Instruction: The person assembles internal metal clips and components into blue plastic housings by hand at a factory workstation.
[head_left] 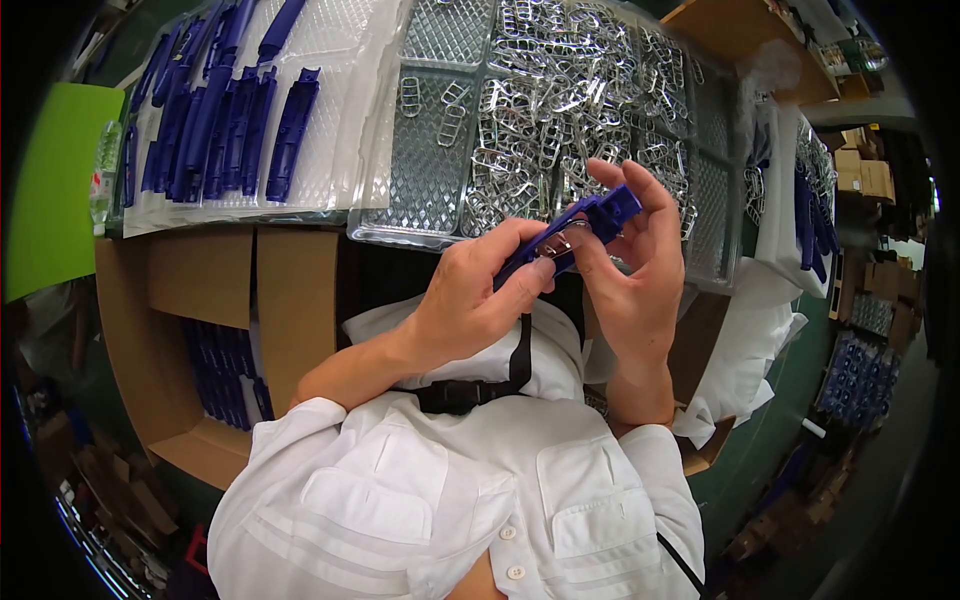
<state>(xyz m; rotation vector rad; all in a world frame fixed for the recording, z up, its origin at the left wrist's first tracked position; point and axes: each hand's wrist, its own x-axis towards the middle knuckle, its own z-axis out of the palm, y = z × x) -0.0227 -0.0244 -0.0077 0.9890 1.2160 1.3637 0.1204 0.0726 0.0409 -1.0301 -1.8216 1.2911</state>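
Note:
Above the near edge of the tray, my two hands hold one long blue plastic part [612, 207] at a slant. My left hand [462, 297] pinches its lower end between thumb and fingers. My right hand [645, 270] grips the upper part, its thumb against the open face and its fingers curled around behind. A small shiny metal piece [557, 246] sits in the hollow of the blue part, near both thumbs, partly hidden by them. Just beyond my hands lies a heap of silver metal wire frames [545, 110] in a clear ribbed tray [425, 190].
More blue parts [292, 135] lie in rows on a white sheet [335, 110] at the far left. An open cardboard box [290, 300] holding blue parts [215, 370] stands below left. White plastic wrapping [745, 350] hangs at the right. A green panel [55, 190] is at the left edge.

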